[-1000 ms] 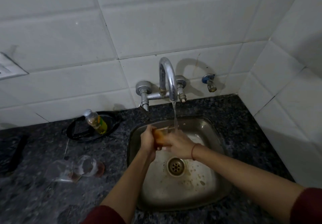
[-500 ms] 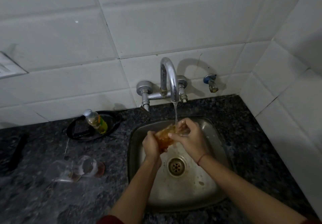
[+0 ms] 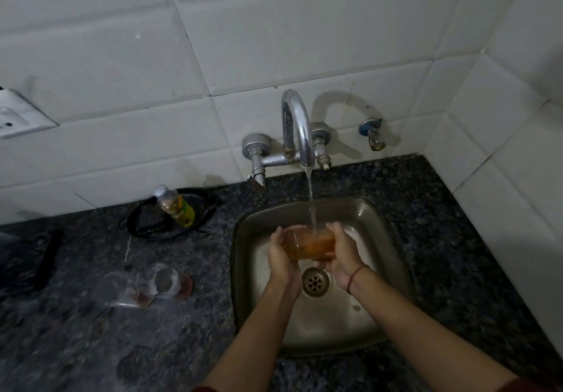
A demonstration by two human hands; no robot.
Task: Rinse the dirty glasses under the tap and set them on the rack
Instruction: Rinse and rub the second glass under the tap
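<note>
I have my left hand (image 3: 281, 259) and right hand (image 3: 342, 256) on either side of a glass (image 3: 313, 244) of amber water. The fingers of both curl round its wall, and they hold it over the middle of the sink (image 3: 243, 254) while the tap (image 3: 297, 129) at twelve o'clock runs into it. Two more glasses (image 3: 140, 286) lie tipped over, close together, on the dark counter (image 3: 91, 346) at nine o'clock of the sink, and a small bottle (image 3: 175, 205) leans in a black dish (image 3: 146, 230) at ten o'clock.
</note>
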